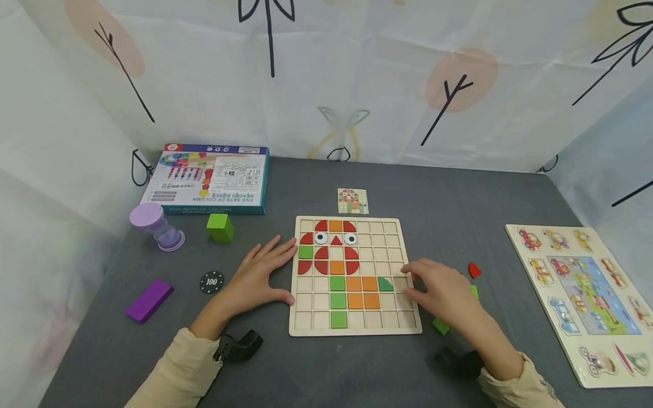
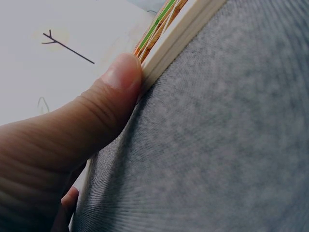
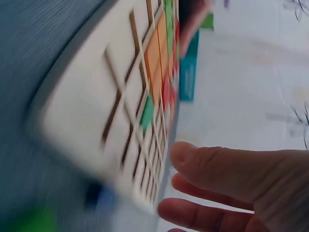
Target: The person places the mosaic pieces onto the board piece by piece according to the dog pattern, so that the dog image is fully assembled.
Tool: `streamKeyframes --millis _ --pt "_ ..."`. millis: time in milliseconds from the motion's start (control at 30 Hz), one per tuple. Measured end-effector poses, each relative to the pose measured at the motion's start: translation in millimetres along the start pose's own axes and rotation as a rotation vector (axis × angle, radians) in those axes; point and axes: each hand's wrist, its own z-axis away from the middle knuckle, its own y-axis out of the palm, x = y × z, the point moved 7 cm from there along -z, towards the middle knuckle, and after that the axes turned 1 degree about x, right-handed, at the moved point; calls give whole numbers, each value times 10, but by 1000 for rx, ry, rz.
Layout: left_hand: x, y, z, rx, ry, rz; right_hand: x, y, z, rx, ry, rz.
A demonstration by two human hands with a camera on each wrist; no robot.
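A pale wooden grid board [image 1: 382, 249] lies on the dark table. In it sit red curved tiles [image 1: 352, 261], round eye tiles [image 1: 321, 238], orange squares [image 1: 363, 292], green squares [image 1: 338, 301] and a dark-green quarter-round tile [image 1: 386, 284]. My left hand [image 1: 260, 275] is spread along the board's left side; its thumb [image 2: 120, 79] touches the edge in the left wrist view. At the right side is my right hand [image 1: 444, 286], its fingertips over the board's edge. Between thumb and fingers [image 3: 203, 212] the right wrist view shows a gap with nothing held.
A small pattern card [image 1: 352, 201] lies behind the board. Loose red [image 1: 474, 270] and green [image 1: 440, 326] pieces lie around my right hand. Leftward are a box [image 1: 214, 175], sand timer [image 1: 158, 226], green block [image 1: 220, 228], purple block [image 1: 149, 301] and black disc [image 1: 211, 281]. A picture board [image 1: 566, 340] lies right.
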Motion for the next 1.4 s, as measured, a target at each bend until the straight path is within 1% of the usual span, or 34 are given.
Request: streamKeyframes --millis 67,133,200,267,300,400,500,667,767,867,1000,1133,1267,1400 --pt "-7 4 -7 3 1 -3 -153 -49 145 7 38 17" --pt "-14 5 -13 8 1 -10 -297 -50 290 51 90 41" --pt "-18 1 -15 11 0 -12 -398 -18 420 100 119 56" --pt "-23 -6 -14 10 0 -12 -447 33 514 127 123 66" --pt "-24 -8 -12 9 0 -10 -451 57 546 127 114 69" --pt "-26 -4 -5 7 0 -4 -417 120 596 88 71 83" --pt "-18 0 4 8 -3 -2 -354 152 594 37 37 95" --pt "-6 9 2 5 0 -6 -290 137 561 -11 23 96" --pt "-1 8 0 0 5 -10 -228 97 506 -40 8 84" --pt "3 8 -1 -1 8 -12 -104 70 409 -64 -42 47" --pt "12 11 4 -1 5 -11 101 111 245 -66 -133 -1" --pt "11 18 4 0 1 -6 239 196 135 -52 -196 -6" --pt "4 15 3 2 0 -2 321 247 90 -40 -225 2" --pt "-3 5 1 1 4 -1 364 255 68 -40 -230 16"
